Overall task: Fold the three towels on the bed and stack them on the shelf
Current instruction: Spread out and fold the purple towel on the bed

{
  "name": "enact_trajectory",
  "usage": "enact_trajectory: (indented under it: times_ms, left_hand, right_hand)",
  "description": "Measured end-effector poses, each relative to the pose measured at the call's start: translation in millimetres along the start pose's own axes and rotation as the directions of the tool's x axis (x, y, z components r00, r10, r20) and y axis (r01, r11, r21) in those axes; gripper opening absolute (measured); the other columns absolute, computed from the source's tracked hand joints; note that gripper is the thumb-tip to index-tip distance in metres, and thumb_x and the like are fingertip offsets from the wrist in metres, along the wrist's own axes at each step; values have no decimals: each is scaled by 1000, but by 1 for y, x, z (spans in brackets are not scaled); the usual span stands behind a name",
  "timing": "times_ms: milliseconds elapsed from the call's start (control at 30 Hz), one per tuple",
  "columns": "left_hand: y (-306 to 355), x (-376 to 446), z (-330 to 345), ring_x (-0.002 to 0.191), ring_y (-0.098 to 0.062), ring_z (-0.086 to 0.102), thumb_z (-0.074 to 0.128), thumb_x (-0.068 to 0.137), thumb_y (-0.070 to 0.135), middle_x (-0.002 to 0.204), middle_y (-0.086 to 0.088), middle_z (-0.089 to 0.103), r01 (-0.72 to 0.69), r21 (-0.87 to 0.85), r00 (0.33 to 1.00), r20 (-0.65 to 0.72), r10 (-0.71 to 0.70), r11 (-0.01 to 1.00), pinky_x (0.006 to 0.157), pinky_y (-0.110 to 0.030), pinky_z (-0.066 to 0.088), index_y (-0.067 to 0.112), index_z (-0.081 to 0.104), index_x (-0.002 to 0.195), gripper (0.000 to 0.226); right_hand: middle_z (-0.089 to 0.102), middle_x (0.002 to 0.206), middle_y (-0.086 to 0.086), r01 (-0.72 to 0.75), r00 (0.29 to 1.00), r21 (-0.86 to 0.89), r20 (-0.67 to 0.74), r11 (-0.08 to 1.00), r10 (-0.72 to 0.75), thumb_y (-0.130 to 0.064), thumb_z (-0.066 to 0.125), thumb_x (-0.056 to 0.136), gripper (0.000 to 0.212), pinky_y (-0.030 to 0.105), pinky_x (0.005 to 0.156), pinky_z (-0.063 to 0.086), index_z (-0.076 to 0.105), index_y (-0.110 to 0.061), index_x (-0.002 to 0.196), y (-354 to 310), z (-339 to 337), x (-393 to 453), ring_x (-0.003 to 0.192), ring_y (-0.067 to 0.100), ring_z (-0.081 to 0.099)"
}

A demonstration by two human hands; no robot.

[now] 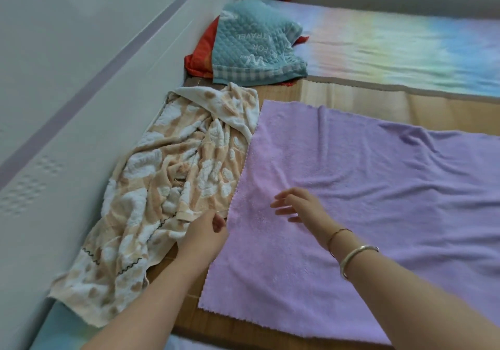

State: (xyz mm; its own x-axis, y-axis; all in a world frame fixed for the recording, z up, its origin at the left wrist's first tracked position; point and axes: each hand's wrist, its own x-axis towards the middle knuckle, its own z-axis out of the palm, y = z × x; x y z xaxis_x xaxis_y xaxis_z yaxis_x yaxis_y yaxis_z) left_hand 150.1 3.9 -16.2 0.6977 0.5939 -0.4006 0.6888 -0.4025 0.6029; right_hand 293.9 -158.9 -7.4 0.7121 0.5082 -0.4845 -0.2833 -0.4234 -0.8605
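Note:
A purple towel [365, 187] lies spread flat on the bed's woven mat, with a few wrinkles. My left hand [205, 232] is at its left edge, fingers and thumb curled and pinching the hem. My right hand [296, 206] is just over the towel's left part, fingers loosely spread and holding nothing. A beige towel with white patches [162, 181] lies crumpled to the left against the wall panel. A teal quilted towel with white lettering [257, 43] lies bunched at the back. No shelf is in view.
A red cloth [200, 57] sticks out from under the teal towel. The woven mat [351, 95] covers the near bed; a pastel rainbow sheet [405, 41] lies beyond it. A grey-white wall panel [67, 79] runs along the left side.

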Motion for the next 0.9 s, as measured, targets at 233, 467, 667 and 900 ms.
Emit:
enact_trajectory:
  times_ms: [233,467,667,900]
  left_hand:
    - [152,-109,-10,82,-21,60,54,89,22,87,-1,63,-286,114,958,25,285,951,71,-35,49,13,59,89,10]
    - [306,-208,36,77,-14,57,59,87,16,85,3,63,-541,148,841,106,531,828,71,-27,47,17,60,85,2]
    - [416,-239,87,79,-12,57,58,86,13,87,4,64,-725,84,686,176,706,683,70,-23,42,14,64,87,6]
    - [505,-258,161,80,-10,54,58,84,12,84,9,61,-868,51,478,352,805,494,65,-15,36,17,63,86,8]
  right_hand:
    - [70,96,9,42,994,-13,-102,999,-43,-3,42,93,23,26,64,40,60,-15,86,-24,-135,-125,82,22,64]
    - [69,101,9,77,961,6,-268,997,-73,-8,42,96,18,29,68,42,60,-12,96,-38,-308,-259,89,24,64]
    - [67,99,8,61,856,68,-516,996,-17,-9,41,96,18,27,64,40,59,-10,94,-24,-403,-345,85,23,62]
    - [68,99,6,82,690,235,-715,969,115,-12,41,96,21,28,66,42,60,-15,88,14,-461,-406,82,18,62]
